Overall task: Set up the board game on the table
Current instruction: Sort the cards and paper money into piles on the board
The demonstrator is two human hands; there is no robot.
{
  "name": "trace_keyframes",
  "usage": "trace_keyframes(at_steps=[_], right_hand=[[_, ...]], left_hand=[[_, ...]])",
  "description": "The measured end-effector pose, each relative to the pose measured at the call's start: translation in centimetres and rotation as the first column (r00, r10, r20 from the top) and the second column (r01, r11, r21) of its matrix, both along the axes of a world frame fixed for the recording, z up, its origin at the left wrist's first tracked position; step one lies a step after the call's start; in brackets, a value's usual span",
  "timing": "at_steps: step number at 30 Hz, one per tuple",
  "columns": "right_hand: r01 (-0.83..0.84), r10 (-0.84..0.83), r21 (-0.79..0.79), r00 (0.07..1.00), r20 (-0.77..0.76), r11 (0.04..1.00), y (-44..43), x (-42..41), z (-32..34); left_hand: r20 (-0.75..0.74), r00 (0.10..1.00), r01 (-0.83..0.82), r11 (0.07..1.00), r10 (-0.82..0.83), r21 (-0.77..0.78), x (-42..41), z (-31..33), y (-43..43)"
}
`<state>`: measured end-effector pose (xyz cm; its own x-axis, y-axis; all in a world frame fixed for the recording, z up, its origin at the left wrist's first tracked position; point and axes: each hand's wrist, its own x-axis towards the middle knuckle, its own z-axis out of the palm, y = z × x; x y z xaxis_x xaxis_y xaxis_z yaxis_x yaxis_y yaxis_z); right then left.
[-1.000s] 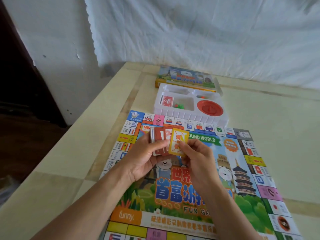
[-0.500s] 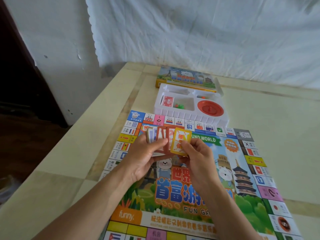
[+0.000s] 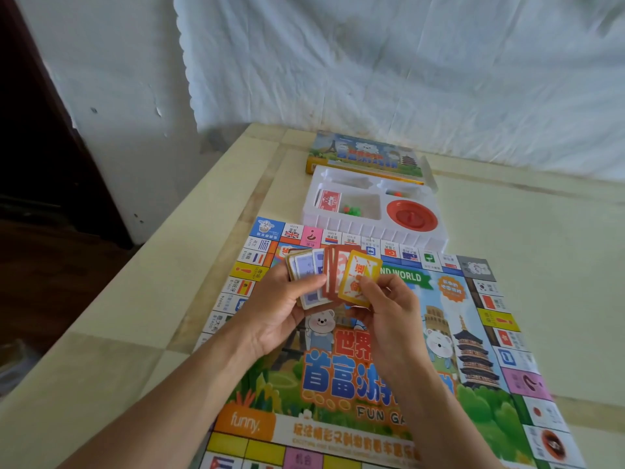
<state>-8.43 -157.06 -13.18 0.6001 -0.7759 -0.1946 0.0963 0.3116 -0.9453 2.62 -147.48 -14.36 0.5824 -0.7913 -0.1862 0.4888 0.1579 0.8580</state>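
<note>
The colourful game board (image 3: 473, 394) lies unfolded on the table in front of me. Above its middle, my left hand (image 3: 280, 309) grips a fan of cards (image 3: 314, 272), purple-backed ones on the left and red-backed ones on the right. My right hand (image 3: 389, 313) pinches a yellow-bordered card (image 3: 355, 275) at the right end of the fan. Beyond the board stands the white plastic tray (image 3: 372, 228), holding a red card deck (image 3: 329, 200), small green pieces (image 3: 350, 209) and a red round spinner (image 3: 412, 219).
The game box lid (image 3: 365, 155) lies behind the tray near a white cloth-covered wall. The beige table (image 3: 541, 231) extends to the right of the board. Its left edge (image 3: 142, 275) drops off to a dark floor.
The cards in my left hand have spread wider into a fan, showing the purple backs. The yellow card in my right hand has stayed at the fan's right end.
</note>
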Motion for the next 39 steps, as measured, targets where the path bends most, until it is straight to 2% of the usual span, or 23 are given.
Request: trace_keyframes(at_steps=[3,7,11,16,23,26,29,32,36,37,39], right_hand=[[0.033,-0.033,-0.017,0.999,-0.011,0.999,0.0,0.0,-0.2],[0.096,-0.096,-0.017,0.995,-0.008,0.995,-0.5,0.0,-0.2],[0.074,-0.074,-0.011,0.997,-0.006,0.997,-0.4,0.0,-0.3],[-0.024,0.012,0.138,0.996,0.086,0.990,-0.1,0.0,0.0],[-0.086,0.043,0.274,0.986,0.159,0.958,-0.1,0.1,0.0],[-0.072,0.032,0.252,0.987,0.160,0.965,-0.1,0.2,0.0],[-0.077,0.049,0.202,0.988,0.143,0.976,0.0,0.2,-0.2],[-0.039,0.038,0.034,0.999,0.021,0.999,0.5,0.4,-0.5],[0.092,-0.110,-0.223,0.992,-0.070,0.970,0.7,0.6,-0.6],[0.114,-0.134,-0.232,0.988,-0.075,0.966,0.6,0.6,-0.6],[0.138,-0.149,-0.149,0.987,-0.066,0.979,0.3,0.5,-0.5]], left_hand=[[0.026,1.000,-0.018,0.999,0.017,0.038,-0.1,-0.3,-0.1],[-0.005,1.000,-0.010,1.000,0.010,0.000,0.0,-0.2,-0.1],[-0.016,1.000,-0.019,1.000,0.018,-0.015,0.0,-0.2,-0.2],[-0.059,0.997,-0.057,0.998,0.055,-0.037,0.0,-0.3,-0.1],[-0.165,0.986,-0.012,0.994,-0.006,-0.112,-0.3,-0.1,0.1],[-0.183,0.983,-0.001,0.989,-0.026,-0.148,-0.4,-0.1,0.0],[-0.166,0.986,-0.014,0.993,-0.006,-0.118,-0.5,-0.2,-0.2],[-0.090,0.996,-0.013,0.999,0.009,-0.044,-0.8,-0.1,-0.3],[0.005,0.997,-0.072,0.997,0.072,0.031,-1.2,0.1,-0.7],[0.005,0.996,-0.084,0.996,0.084,0.025,-1.3,0.2,-0.7],[-0.024,0.995,-0.096,0.995,0.096,-0.008,-1.2,0.2,-0.7]])
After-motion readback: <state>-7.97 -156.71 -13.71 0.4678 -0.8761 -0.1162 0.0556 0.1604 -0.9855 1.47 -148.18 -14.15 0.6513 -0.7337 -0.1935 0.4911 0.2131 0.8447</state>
